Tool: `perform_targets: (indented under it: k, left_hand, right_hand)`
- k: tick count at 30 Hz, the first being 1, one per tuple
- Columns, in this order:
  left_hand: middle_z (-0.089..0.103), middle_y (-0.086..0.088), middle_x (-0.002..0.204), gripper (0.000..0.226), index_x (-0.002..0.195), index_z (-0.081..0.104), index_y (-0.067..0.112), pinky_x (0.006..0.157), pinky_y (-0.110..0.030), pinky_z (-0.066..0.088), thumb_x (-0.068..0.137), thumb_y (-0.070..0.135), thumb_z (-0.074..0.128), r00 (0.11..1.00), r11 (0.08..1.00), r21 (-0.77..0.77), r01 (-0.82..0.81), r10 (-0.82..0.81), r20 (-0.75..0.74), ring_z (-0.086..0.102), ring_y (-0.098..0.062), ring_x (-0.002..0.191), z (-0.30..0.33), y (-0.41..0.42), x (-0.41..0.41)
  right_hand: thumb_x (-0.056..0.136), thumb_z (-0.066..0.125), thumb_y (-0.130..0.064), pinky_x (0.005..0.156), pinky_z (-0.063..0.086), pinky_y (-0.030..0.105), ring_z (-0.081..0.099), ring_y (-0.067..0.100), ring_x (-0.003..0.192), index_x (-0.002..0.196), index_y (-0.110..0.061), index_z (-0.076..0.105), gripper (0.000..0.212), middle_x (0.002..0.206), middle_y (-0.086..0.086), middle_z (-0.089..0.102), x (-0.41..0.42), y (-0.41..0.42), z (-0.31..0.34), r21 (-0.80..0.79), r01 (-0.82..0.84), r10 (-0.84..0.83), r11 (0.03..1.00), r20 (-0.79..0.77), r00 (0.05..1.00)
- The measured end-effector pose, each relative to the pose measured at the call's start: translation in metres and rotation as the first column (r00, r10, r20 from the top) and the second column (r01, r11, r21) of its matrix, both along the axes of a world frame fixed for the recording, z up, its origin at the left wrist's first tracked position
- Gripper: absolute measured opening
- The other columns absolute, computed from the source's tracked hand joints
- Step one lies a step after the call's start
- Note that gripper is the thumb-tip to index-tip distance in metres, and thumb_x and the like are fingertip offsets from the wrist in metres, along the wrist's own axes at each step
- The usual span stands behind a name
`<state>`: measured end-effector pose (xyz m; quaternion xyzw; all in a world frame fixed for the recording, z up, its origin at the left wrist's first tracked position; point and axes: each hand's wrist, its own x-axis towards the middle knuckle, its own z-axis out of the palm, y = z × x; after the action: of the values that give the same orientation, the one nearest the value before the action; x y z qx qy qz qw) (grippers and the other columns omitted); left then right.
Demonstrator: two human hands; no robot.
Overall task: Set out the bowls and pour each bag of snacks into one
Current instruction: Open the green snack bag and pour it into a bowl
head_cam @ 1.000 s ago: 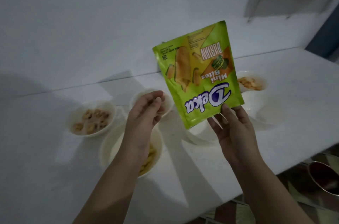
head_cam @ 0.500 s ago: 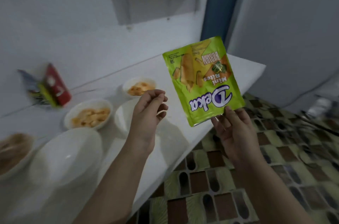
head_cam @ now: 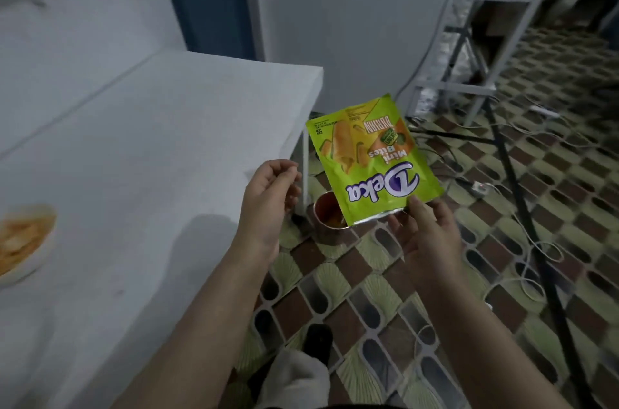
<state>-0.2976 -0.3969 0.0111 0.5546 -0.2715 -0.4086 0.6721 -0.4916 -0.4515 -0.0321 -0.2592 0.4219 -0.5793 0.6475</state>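
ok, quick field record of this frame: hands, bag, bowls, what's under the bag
right hand: pinches the bottom edge of the green snack bag
left hand: holds nothing, fingers loosely curled
bag: upside down, off the table edge, over the floor
below bag: round metal container on the floor
bowls in view: one bowl with snacks, on the white table

We are viewing a dim, bluish scene. The left hand is casting a soft shadow on the white table. The bowl at the left edge is blurring, and straight lines are bowing outward near the borders.
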Motion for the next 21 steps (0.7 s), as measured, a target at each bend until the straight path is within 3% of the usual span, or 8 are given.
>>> perform_targets:
  k: [7,11,14,16,19,21]
  left_hand:
    - [0.061,0.004,0.081,0.012,0.093,0.062,0.018,0.069,-0.028,0.046,0.097,0.012,0.054,0.997,0.989,0.127,0.071,-0.072,0.003,0.054,-0.01,0.069,-0.048,-0.13,0.005]
    - [0.059,0.002,0.08,0.009,0.096,0.062,0.017,0.063,-0.023,0.045,0.097,0.013,0.054,0.996,0.974,0.213,0.082,-0.087,0.014,0.053,-0.009,0.067,-0.084,-0.202,0.016]
    - [0.059,0.001,0.081,0.008,0.096,0.063,0.02,0.065,-0.025,0.047,0.097,0.017,0.055,0.996,0.952,0.294,0.082,-0.087,0.003,0.054,-0.01,0.07,-0.118,-0.249,0.021]
    - [0.061,0.0,0.081,0.007,0.096,0.063,0.021,0.067,-0.027,0.047,0.097,0.019,0.056,0.996,0.935,0.345,0.085,-0.084,-0.016,0.055,-0.011,0.072,-0.141,-0.278,0.022]
    - [0.061,0.001,0.082,0.008,0.097,0.062,0.02,0.066,-0.027,0.046,0.097,0.017,0.055,0.997,0.908,0.412,0.077,-0.068,-0.038,0.056,-0.011,0.074,-0.182,-0.314,0.019]
    - [0.062,0.001,0.085,0.008,0.099,0.062,0.017,0.063,-0.024,0.045,0.097,0.015,0.054,0.998,0.89,0.453,0.055,-0.037,-0.048,0.057,-0.01,0.073,-0.215,-0.33,0.016]
  right_hand:
    - [0.099,0.058,-0.009,0.062,0.059,0.025,0.063,0.016,0.075,0.095,-0.013,0.052,0.008,0.101,0.015,0.056,-0.011,-0.102,-0.033,0.069,0.115,-0.106,0.991,-0.119,0.987]
    - [0.1,0.056,-0.009,0.057,0.058,0.024,0.065,0.012,0.061,0.113,-0.001,0.051,0.017,0.099,0.017,0.055,-0.004,-0.164,-0.061,0.096,0.179,-0.15,0.979,-0.255,0.955]
    - [0.101,0.054,-0.009,0.058,0.059,0.026,0.063,0.023,0.067,0.101,0.001,0.053,0.01,0.087,0.017,0.057,0.001,-0.207,-0.089,0.098,0.159,-0.101,0.982,-0.441,0.892]
    - [0.1,0.055,-0.009,0.059,0.061,0.029,0.062,0.028,0.073,0.09,-0.007,0.055,0.011,0.083,0.012,0.057,0.004,-0.236,-0.113,0.126,0.154,-0.063,0.98,-0.534,0.843]
    - [0.1,0.055,-0.01,0.062,0.061,0.034,0.068,0.03,0.079,0.1,-0.006,0.058,0.005,0.086,0.012,0.064,0.009,-0.274,-0.159,0.199,0.098,0.053,0.975,-0.639,0.768]
    - [0.099,0.056,-0.01,0.065,0.061,0.038,0.07,0.032,0.08,0.092,-0.014,0.059,0.009,0.086,0.013,0.067,0.011,-0.295,-0.194,0.24,0.067,0.117,0.968,-0.675,0.729]
